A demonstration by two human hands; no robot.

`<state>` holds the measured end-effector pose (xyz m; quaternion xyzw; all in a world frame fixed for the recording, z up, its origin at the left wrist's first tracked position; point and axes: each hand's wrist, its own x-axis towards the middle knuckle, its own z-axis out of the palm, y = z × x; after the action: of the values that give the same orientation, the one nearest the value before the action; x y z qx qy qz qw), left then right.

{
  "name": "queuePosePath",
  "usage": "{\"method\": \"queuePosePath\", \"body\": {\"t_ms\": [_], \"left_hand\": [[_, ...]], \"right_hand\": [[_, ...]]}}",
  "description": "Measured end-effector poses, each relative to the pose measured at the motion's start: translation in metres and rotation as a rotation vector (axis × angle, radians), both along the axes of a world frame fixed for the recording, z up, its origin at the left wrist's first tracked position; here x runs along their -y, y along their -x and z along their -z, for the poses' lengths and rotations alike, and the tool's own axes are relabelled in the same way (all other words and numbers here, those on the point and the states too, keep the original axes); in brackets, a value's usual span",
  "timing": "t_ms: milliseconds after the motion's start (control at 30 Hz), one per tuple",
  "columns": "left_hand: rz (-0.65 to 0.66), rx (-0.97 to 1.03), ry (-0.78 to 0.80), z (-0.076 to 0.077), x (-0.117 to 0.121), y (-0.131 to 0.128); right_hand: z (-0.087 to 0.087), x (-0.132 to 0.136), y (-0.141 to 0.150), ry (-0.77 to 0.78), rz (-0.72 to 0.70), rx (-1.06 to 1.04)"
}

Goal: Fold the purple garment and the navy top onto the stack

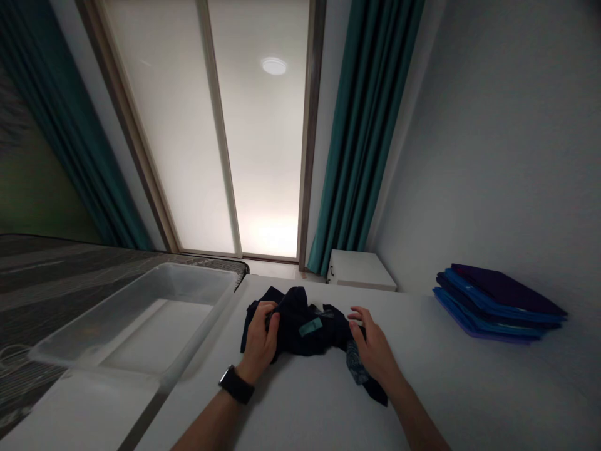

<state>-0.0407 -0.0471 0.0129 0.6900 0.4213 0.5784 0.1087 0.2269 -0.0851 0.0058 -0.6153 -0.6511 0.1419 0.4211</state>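
A crumpled dark navy garment (300, 329) with a small teal label lies on the white table (469, 388) in front of me. My left hand (260, 341), with a black watch on its wrist, is closed on the garment's left side, pinching the cloth. My right hand (370, 344) rests on the garment's right side with its fingers spread and bent over the fabric. A patterned part of the cloth shows under my right wrist.
A clear plastic bin (141, 319) stands at the left on a dark striped surface. A stack of folded blue and purple cloths (498, 300) sits at the right by the wall. A small white cabinet (359, 270) and teal curtains (366, 131) flank the window behind.
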Motion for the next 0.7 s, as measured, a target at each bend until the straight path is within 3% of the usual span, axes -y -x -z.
{"method": "queuePosePath", "body": {"t_ms": [67, 167, 300, 500, 633, 700], "left_hand": [[0.034, -0.017, -0.069, 0.002, 0.001, -0.001], [0.095, -0.105, -0.042, -0.002, 0.003, 0.001], [0.161, -0.178, 0.081, -0.011, 0.000, 0.007], [0.125, -0.234, 0.349, -0.002, -0.009, 0.010], [0.172, -0.385, 0.412, 0.002, -0.011, 0.009], [0.174, -0.354, 0.419, -0.002, -0.011, 0.009]], "right_hand": [[0.002, 0.001, 0.002, 0.074, -0.003, 0.036], [0.003, 0.001, 0.005, 0.124, -0.045, 0.125], [-0.001, 0.000, 0.008, -0.018, -0.143, 0.172], [-0.007, 0.002, 0.007, -0.186, -0.021, 0.043], [-0.007, 0.003, 0.005, -0.210, 0.044, -0.017], [-0.008, 0.004, 0.004, -0.215, 0.058, -0.042]]}}
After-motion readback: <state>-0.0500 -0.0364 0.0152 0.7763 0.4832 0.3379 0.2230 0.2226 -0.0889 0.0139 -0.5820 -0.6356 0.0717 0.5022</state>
